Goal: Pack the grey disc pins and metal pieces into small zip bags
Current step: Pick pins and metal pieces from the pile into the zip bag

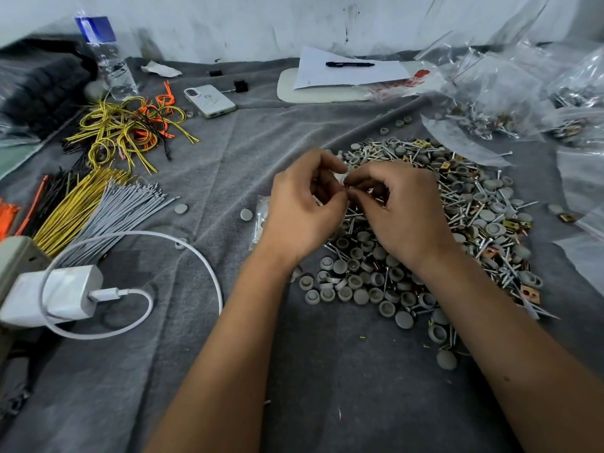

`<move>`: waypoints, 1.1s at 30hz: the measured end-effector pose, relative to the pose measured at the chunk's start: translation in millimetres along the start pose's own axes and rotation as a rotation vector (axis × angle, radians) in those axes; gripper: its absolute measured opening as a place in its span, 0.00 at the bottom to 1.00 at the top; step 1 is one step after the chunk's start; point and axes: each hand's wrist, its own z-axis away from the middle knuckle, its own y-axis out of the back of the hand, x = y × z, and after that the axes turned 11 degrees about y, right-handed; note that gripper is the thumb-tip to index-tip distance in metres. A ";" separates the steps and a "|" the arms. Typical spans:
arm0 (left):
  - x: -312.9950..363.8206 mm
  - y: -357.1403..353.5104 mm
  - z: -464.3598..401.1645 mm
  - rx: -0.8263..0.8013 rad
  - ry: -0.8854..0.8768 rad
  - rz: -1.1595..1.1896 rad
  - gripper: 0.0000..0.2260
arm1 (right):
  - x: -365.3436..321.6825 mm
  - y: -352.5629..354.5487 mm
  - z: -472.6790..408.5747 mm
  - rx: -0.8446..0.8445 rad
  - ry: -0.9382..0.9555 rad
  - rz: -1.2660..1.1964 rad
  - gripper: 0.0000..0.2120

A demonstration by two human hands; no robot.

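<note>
A big heap of grey disc caps, screws and brass metal pieces (464, 220) lies on the grey cloth at centre right. Above its left edge my left hand (304, 207) and my right hand (402, 207) meet, fingers curled. Both pinch a small clear zip bag (342, 178) between their fingertips; only a scrap of it shows. What the bag holds is hidden. A filled small bag (260, 220) lies flat under my left hand. Loose grey caps (343, 289) spread toward me from the heap.
Packed and empty clear bags (510, 99) pile up at the right and back right. Bundles of yellow, orange and grey wires (127, 129) lie at left, with a white charger and cable (65, 292). A phone (209, 101), water bottle (104, 57), paper with pen (349, 64) sit behind.
</note>
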 end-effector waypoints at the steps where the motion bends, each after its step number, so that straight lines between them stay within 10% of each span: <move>1: -0.1 -0.1 -0.1 -0.014 -0.016 -0.011 0.12 | 0.8 0.1 0.1 -0.010 0.024 0.029 0.09; 17: 4.9 6.8 -2.5 0.119 0.075 0.213 0.09 | 2.3 -1.6 -1.7 0.082 0.000 0.004 0.10; 24: 7.7 9.1 -4.4 0.240 0.124 0.411 0.08 | 6.9 -7.0 2.3 -0.356 0.090 0.273 0.12; 33: 6.1 12.2 -6.7 0.280 0.160 0.497 0.08 | 5.2 -3.9 0.4 -0.447 0.063 0.302 0.12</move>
